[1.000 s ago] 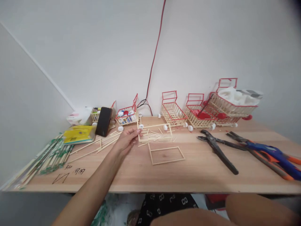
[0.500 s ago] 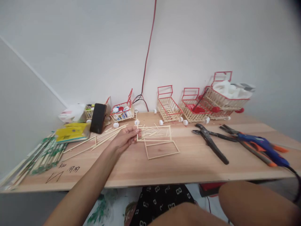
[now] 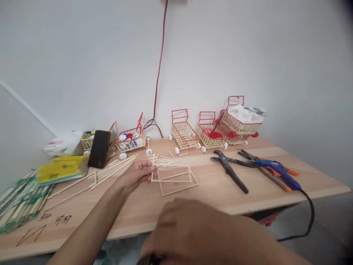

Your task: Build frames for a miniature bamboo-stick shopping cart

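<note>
My left hand [image 3: 139,173] pinches the left side of a rectangular frame made of thin wooden sticks [image 3: 172,181]. The frame is held tilted over a second stick rectangle [image 3: 180,190] that lies on the wooden table [image 3: 132,209]. My right hand [image 3: 182,224] is low in the middle, close to the camera and blurred by motion. Its fingers are hidden, and a dark shape I cannot make out shows beneath it. Behind the left hand lie several short cut sticks [image 3: 165,160], and longer sticks [image 3: 113,172] lie to its left.
Small stick carts with red handles, among them one bare-bottomed cart [image 3: 185,135], line the wall. At right lie pliers [image 3: 233,175] and a blue glue gun [image 3: 278,172] with a cord. A phone [image 3: 99,149], a yellow packet [image 3: 62,169] and wrapped stick bundles [image 3: 24,200] occupy the left.
My right hand has come into view at the bottom. The view has shifted, so the table things sit further left. My left hand still holds the stick frame, now lower over the second one.
</note>
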Action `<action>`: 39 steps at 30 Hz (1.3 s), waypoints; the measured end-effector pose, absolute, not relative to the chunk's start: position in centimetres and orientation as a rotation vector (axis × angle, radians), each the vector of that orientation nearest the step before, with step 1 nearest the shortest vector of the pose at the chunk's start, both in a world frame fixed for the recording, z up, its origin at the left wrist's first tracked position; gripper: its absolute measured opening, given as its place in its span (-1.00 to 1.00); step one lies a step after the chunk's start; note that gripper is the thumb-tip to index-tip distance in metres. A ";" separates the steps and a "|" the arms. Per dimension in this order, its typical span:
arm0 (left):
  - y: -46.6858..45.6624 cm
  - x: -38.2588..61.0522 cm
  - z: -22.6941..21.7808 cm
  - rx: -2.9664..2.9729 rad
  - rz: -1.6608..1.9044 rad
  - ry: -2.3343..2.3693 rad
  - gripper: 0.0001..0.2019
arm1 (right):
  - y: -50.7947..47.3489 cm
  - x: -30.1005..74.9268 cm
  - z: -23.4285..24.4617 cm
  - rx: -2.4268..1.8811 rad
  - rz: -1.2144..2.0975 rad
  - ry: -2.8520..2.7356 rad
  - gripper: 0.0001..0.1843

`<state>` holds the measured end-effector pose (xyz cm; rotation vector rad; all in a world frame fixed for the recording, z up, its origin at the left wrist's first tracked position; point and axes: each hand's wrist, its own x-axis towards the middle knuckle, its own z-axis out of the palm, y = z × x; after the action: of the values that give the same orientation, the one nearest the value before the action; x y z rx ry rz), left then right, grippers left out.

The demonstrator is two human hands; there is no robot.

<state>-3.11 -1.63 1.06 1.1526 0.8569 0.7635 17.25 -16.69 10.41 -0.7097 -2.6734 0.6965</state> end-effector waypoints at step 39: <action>-4.5 -5.0 1.3 1.496 1.007 1.016 -0.73 | -0.6 18.7 1.7 -1.541 0.038 -2.521 -0.84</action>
<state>-4.98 -4.53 1.30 1.4957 1.0161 1.0072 18.72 -0.63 1.67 -1.5411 -2.5213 0.0380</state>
